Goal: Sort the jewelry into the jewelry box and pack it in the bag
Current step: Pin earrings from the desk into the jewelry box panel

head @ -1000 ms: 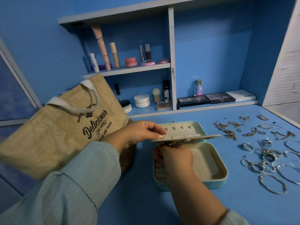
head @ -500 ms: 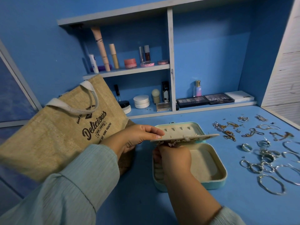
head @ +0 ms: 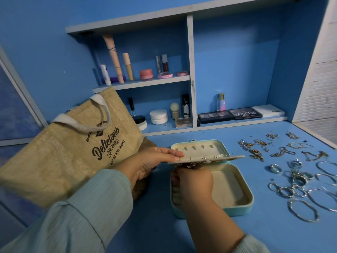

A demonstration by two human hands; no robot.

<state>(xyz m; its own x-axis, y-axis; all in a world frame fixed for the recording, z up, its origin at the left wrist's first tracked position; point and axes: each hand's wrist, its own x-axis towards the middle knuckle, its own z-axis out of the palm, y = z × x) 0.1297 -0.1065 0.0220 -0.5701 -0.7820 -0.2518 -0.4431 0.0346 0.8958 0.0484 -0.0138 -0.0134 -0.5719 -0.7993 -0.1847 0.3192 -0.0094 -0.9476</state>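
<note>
Light dim, even, strongly blue-tinted. Soft shadows lie under the shelf [head: 144, 83] boards and below the jewelry box [head: 235, 203]. Small glints on silver rings [head: 299, 181]. Wide-angle bending at frame edges; near sleeve [head: 76, 223] soft, centre reasonably sharp. Slightly grainy overall.

The box [head: 237, 199] sits mid-bench [head: 255, 234]. The bag [head: 63, 156] stands at its left, jewelry [head: 295, 179] lies right. Shelves [head: 145, 82] rise along the back edge.
</note>
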